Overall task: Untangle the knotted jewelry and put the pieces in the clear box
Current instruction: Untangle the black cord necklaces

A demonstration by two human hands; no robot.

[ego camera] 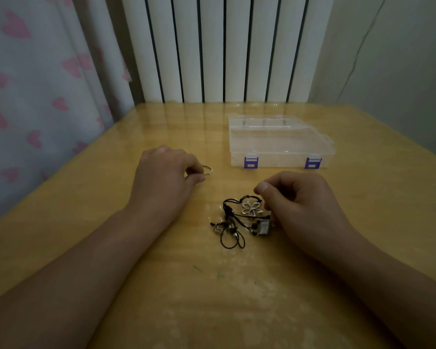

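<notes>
Head view: two bare forearms are laid across a glossy yellow tabletop (161,298). The left hand (164,172) is curled, and a small silver beaded ring or bracelet (207,170) is pinched between its thumb and fingertips, just above the tabletop; part of the loop is hidden behind the fingers. The right hand (300,200) is loosely curled, thumb pointed left, with its fingertips at the right edge of the tangle of jewelry (239,220); whether anything is actually pinched there cannot be told, since the fingertips are turned under.

The tangle is spread on the tabletop between the two hands, nearer the right one. Black cords (230,238) are looped and knotted through it, a pale flower-shaped pendant (251,207) is seen at its upper part, and a dark rectangular charm (263,226) lies against the right hand.

The clear box (280,144) is set farther back, right of centre, apart from both hands, with its lid closed and two purple latches (251,162) facing the viewer. A white ribbed radiator (224,46) is seen behind the tabletop, and a curtain (35,84) printed with pink hearts hangs at the left.
</notes>
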